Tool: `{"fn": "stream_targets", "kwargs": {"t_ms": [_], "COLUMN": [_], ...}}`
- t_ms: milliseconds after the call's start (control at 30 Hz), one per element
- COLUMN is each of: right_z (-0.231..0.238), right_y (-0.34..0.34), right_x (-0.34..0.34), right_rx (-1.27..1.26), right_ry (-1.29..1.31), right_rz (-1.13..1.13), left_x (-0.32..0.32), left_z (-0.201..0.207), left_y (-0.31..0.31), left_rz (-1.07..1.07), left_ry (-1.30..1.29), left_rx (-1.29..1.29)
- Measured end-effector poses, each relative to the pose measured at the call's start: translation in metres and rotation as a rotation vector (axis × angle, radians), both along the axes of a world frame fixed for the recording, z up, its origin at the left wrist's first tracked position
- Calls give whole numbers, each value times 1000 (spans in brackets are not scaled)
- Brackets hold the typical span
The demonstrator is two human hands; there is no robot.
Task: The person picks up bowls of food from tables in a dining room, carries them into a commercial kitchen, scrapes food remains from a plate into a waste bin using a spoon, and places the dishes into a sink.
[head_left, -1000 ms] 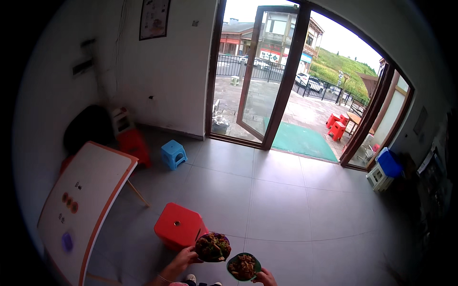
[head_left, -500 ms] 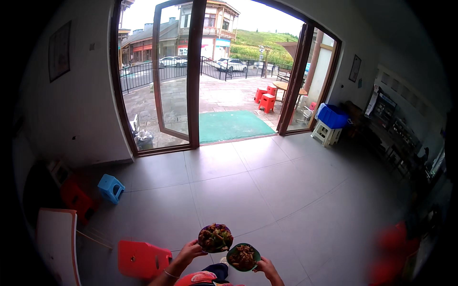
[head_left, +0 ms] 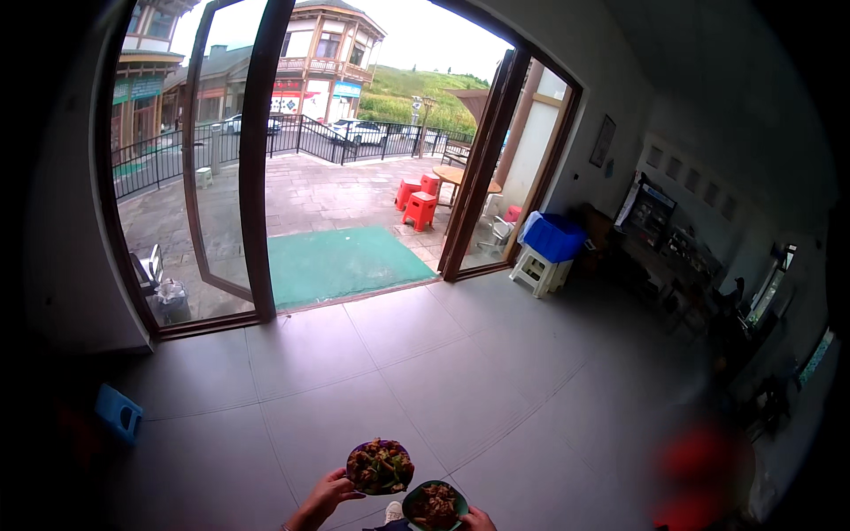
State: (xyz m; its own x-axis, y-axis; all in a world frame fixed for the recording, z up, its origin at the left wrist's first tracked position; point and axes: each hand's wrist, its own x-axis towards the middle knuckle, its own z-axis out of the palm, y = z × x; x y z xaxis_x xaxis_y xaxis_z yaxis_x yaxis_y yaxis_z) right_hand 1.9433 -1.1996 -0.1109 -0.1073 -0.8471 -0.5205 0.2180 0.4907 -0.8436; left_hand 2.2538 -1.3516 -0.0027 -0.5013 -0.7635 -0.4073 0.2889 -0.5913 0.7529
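Observation:
At the lower middle, my left hand (head_left: 328,493) grips the left edge of a purple-rimmed bowl (head_left: 380,466) heaped with cooked food, brown pieces with green strips among them. Just right of it and a little nearer, a green bowl (head_left: 435,507) of brown cooked food is pinched at its right side by my right hand (head_left: 478,519). Both bowls are held level in the air over the floor, their rims close together. The lower part of my right hand runs out of the picture.
Ahead, a brown-framed glass door (head_left: 257,177) stands open onto a green mat (head_left: 350,261). Outside are red stools (head_left: 419,211) by a round table (head_left: 454,175). A blue crate (head_left: 553,237) rests on white stools (head_left: 534,270) at right. A blue stool (head_left: 119,413) stands at left; red blurred shapes (head_left: 699,478) lie lower right.
The view has turned to the right and moved forward, so the doorway sits farther left. The red stool and white board at lower left are gone from sight. Both bowls stay in my hands.

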Motion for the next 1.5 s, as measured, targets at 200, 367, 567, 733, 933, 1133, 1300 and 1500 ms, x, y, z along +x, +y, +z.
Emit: {"fn": "stream_targets", "kwargs": {"t_ms": [200,367,567,733,933,1133,1300,1500], "right_z": [-29,68,68,50,31,15,-21,-41], "right_y": [-106,-226,-350,-437,-534,-655,-776,-912], "right_x": [-32,-28,-27,-30,-57,-88,-107,-83], "right_rx": [-107,42,-35,-52,-33,-20,-23,-87], "right_ry": [4,-95,-143,-166,-110,-32,7,-31], "right_rz": [29,243,370,352,265,324,435,649], "left_x": [-20,-13,2,-7,-24,-43,-63,-47], "left_z": [1,19,1,17,14,-7,-3,-8], "left_y": [-72,-135,-201,-270,-390,-510,-597,-676], "left_rz": [144,283,439,517,528,501,559,664], "left_ry": [-66,-121,-97,-114,-145,-66,-12,-20], "left_rx": [79,9,-8,7,-10,-26,-8,34]}}
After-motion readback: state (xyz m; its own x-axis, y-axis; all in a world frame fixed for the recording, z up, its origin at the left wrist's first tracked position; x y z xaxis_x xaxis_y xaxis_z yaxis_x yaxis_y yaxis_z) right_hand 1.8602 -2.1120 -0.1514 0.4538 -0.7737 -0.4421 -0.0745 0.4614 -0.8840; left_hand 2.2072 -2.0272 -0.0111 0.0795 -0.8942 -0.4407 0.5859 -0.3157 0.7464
